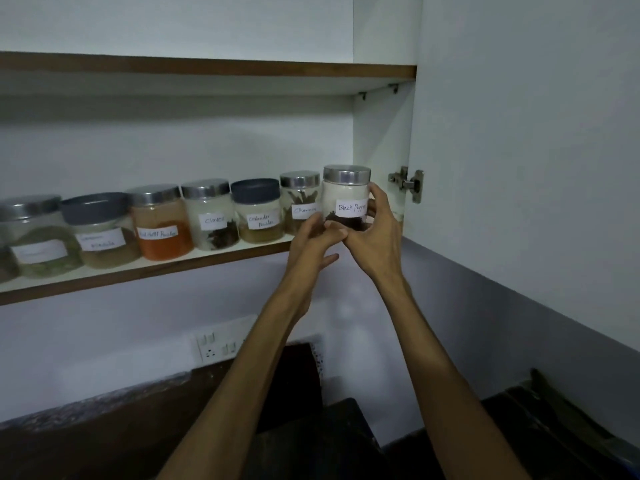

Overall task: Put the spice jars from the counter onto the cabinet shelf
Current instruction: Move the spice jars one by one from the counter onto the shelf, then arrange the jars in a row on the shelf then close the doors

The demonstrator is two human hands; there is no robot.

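Note:
A glass jar labelled "Black Pepper" [346,197] with a steel lid is at the right end of the cabinet shelf [145,268]. My right hand [375,233] wraps around its right side and bottom. My left hand [313,237] touches its lower left, fingers loosely curled. Whether the jar's base rests on the shelf is hidden by my hands. To its left stand a cinnamon jar [300,199], a coriander powder jar [258,211], a cloves jar [211,214], a red chilli powder jar [160,221] and more jars further left.
The open cabinet door [519,133] hangs at the right on a metal hinge [407,183]. An upper shelf [207,65] runs above the jars. Below are a wall socket panel [216,346] and the dark counter [86,434].

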